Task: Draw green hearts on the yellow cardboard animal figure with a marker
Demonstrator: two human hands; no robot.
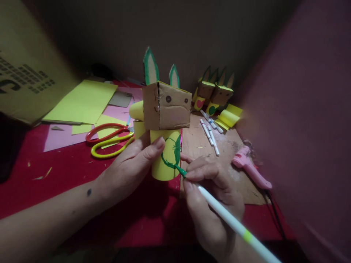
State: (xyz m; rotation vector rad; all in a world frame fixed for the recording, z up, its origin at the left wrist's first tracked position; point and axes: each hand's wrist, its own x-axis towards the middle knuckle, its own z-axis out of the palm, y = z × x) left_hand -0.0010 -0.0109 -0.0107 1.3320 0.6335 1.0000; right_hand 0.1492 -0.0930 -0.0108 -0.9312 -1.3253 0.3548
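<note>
My left hand [131, 164] is wrapped round the yellow paper body of a cardboard figure [174, 113], its thumb on the front. The figure has a brown box head with two dark round eyes and two upright pointed ears edged in green. A green heart-like outline shows on the yellow tube, partly filled along its right side. My right hand [208, 193] pinches a white marker [227, 215] with a green tip and a light green band. The tip touches the lower edge of the outline.
Red-and-yellow scissors [109, 140] and yellow sheets [82, 102] lie at the left. Behind right stand small cardboard figures [219, 95]. Several white markers [210, 135] and a pink glue gun [252, 168] rest on a brown board [233, 190]. A large carton [30, 65] stands at the left.
</note>
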